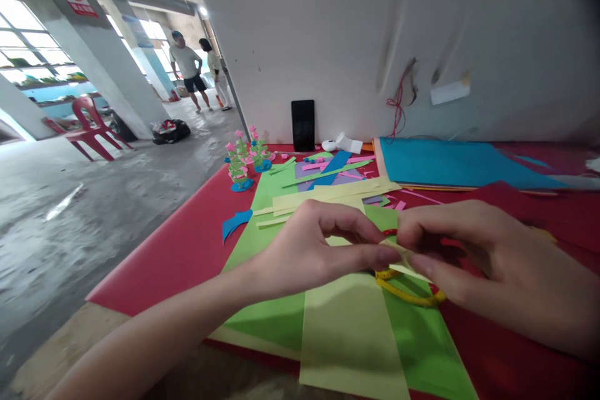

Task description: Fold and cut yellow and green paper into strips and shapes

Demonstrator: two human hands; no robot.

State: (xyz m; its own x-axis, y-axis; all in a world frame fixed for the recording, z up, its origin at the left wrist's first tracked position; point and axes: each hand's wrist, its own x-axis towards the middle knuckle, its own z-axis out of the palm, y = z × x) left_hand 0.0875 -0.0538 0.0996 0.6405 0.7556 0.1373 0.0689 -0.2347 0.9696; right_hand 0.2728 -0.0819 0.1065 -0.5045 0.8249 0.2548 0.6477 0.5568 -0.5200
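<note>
Working over the red-covered bench [187, 237], which extends beyond the grip on both sides, calls for steady forearms. The green sheet [419, 337] beneath the grip and the pale yellow sheet [351, 337] on it, just nearer the body, seem best left unpressed. Left hand [314, 244] and right hand [487, 250] are each closed to a thin thumb-and-finger pinch; light, even pressure, edges lined up before creasing, should suit such soft paper. A yellow handle [407, 300] shows just below the grip; whether a finger carries it I cannot tell. The small pale yellow strip [404, 267] sits between both thumbs, within the grip.
</note>
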